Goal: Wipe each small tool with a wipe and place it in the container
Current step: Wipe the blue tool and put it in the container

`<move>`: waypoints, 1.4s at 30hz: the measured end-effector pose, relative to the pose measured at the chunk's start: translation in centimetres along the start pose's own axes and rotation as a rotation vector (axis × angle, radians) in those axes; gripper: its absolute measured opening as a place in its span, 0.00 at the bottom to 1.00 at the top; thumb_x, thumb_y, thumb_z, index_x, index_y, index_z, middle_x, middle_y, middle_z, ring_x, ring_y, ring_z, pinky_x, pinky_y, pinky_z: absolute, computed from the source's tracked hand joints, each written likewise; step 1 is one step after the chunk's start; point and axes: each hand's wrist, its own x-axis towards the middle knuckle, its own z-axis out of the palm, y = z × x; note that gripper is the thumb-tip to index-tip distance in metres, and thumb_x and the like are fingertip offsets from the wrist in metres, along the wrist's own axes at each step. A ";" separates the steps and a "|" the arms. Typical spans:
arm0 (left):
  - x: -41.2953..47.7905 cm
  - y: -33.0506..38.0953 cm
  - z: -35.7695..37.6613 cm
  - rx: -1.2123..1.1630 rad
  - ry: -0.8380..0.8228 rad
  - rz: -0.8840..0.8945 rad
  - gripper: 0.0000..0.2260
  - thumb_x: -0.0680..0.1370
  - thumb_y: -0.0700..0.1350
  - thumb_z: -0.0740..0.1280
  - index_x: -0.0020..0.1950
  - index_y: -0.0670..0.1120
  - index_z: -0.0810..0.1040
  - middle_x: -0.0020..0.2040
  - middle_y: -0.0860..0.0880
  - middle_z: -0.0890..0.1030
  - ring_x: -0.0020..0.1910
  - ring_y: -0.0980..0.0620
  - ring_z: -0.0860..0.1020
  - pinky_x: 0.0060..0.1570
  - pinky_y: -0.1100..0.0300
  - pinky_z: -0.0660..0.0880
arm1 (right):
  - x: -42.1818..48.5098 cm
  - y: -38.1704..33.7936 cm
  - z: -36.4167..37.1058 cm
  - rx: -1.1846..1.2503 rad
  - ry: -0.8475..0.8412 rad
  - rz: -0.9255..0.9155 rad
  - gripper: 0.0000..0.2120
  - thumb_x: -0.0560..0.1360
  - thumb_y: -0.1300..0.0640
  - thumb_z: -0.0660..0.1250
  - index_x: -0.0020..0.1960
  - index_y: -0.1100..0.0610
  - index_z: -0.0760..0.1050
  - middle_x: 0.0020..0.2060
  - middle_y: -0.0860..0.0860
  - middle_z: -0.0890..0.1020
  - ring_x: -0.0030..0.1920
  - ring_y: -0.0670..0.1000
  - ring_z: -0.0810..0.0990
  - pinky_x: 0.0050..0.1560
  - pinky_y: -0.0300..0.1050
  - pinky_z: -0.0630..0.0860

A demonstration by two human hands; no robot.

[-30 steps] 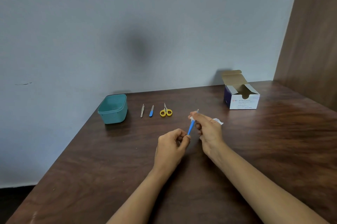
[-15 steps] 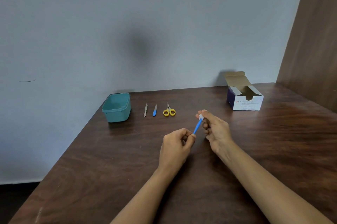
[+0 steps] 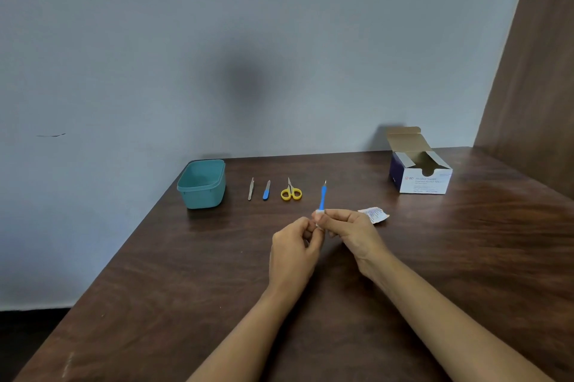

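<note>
Three small tools lie in a row on the table to the right of the teal container [image 3: 202, 199]: a slim metal tool [image 3: 250, 189] nearest it, then a blue-handled file [image 3: 266, 190], then yellow-handled scissors [image 3: 291, 192], each apart from its neighbour. Farther right of the container and nearer the camera, a torn sachet wrapper [image 3: 375, 214] lies flat, its left end hidden behind the right hand. Well to the right of the container, against the wall, stands an open cardboard box [image 3: 425, 184] printed "Alcohol Swabs", its lid flap raised. Nothing lies between the hands and the container.

A fourth piece, the blue-handled tool [image 3: 323, 197], is held above the table, right of the scissors, pointing up with its thin metal tip uppermost. The right hand [image 3: 351, 229] pinches a small white wipe [image 3: 319, 213] round the base of the blue handle, thumb and forefinger pressed together on it, the other fingers curled. The left hand [image 3: 293, 248], fingers curled, meets it from below and grips the tool's lower end, which is hidden between the fingertips. The container's inside shows no tools.

Dark brown wood-grain table [image 3: 186, 288], pale grey-blue wall [image 3: 155, 55] behind the container, and a brown wooden panel [image 3: 534, 71] at the far right.
</note>
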 end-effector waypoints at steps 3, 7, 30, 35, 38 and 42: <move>0.1 0.0 0.0 -0.013 0.009 -0.012 0.08 0.77 0.46 0.68 0.39 0.46 0.80 0.31 0.53 0.78 0.32 0.55 0.76 0.35 0.56 0.74 | 0.0 0.0 0.2 0.018 0.013 -0.003 0.03 0.71 0.58 0.73 0.44 0.56 0.84 0.40 0.50 0.85 0.39 0.43 0.77 0.41 0.37 0.70; 0.2 0.2 0.2 -0.002 -0.017 -0.005 0.06 0.76 0.46 0.69 0.39 0.48 0.79 0.32 0.53 0.79 0.32 0.55 0.76 0.36 0.55 0.75 | 0.3 -0.5 0.0 0.110 0.128 0.019 0.03 0.72 0.60 0.71 0.43 0.58 0.83 0.38 0.50 0.85 0.32 0.42 0.70 0.32 0.32 0.66; -0.2 0.3 0.1 0.186 -0.029 0.025 0.07 0.73 0.45 0.70 0.37 0.47 0.75 0.31 0.53 0.76 0.33 0.55 0.75 0.35 0.55 0.75 | -0.4 -0.9 0.2 0.083 0.159 0.012 0.05 0.74 0.57 0.71 0.48 0.56 0.82 0.37 0.46 0.85 0.30 0.35 0.76 0.37 0.32 0.69; -0.2 0.3 0.0 0.182 -0.028 0.023 0.07 0.73 0.44 0.70 0.37 0.48 0.75 0.31 0.53 0.77 0.32 0.56 0.75 0.34 0.56 0.76 | -0.4 -0.5 0.4 0.099 0.118 -0.009 0.02 0.73 0.59 0.71 0.45 0.55 0.82 0.37 0.48 0.86 0.40 0.41 0.78 0.39 0.36 0.70; -0.2 0.3 0.0 0.177 -0.012 0.020 0.07 0.73 0.43 0.71 0.36 0.48 0.75 0.31 0.53 0.77 0.32 0.56 0.75 0.34 0.57 0.76 | -0.3 -0.5 0.3 0.103 0.116 -0.019 0.04 0.73 0.59 0.71 0.47 0.56 0.82 0.37 0.47 0.86 0.39 0.40 0.79 0.38 0.34 0.71; -0.1 0.1 0.1 0.159 0.002 0.002 0.07 0.73 0.44 0.71 0.37 0.48 0.77 0.31 0.53 0.78 0.33 0.57 0.77 0.36 0.54 0.77 | -0.4 -0.2 0.4 0.072 0.087 -0.026 0.03 0.73 0.59 0.72 0.46 0.57 0.83 0.37 0.48 0.85 0.36 0.38 0.79 0.35 0.31 0.71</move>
